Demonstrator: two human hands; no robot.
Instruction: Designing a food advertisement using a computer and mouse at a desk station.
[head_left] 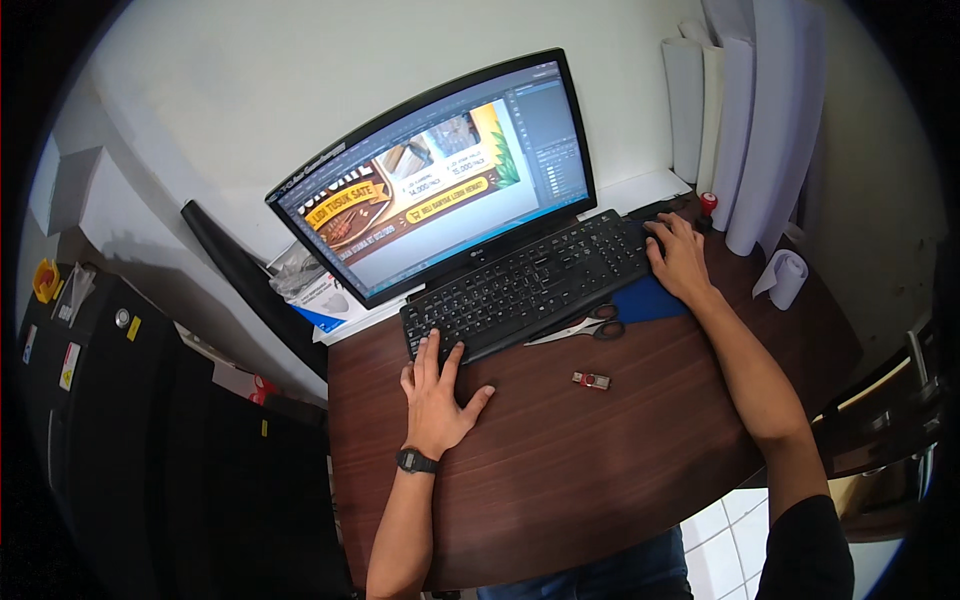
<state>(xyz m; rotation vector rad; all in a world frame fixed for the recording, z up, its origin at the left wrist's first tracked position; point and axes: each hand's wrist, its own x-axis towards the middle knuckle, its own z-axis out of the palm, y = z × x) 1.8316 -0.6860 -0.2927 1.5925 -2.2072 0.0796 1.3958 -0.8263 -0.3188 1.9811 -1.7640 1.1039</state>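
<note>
My left hand (436, 396) lies on the near left corner of a black keyboard (535, 282), fingers spread over the keys and thumb held out above the desk. A black digital watch (416, 461) is on that wrist. At the keyboard's right end my right hand (681, 262) curves over a dark computer mouse (651, 229), mostly hidden under the fingers, by a blue mat (648, 299). Behind the keyboard a monitor (440, 180) displays a yellow and brown food poster in an editing window.
Scissors (590, 326) lie against the keyboard's near edge. A red and silver USB stick (591, 380) rests on the brown desk (540, 470). Tall paper rolls (738, 140), a small white roll (787, 278) and a red-topped stamp (708, 203) stand right. A large black machine (130, 400) flanks the left.
</note>
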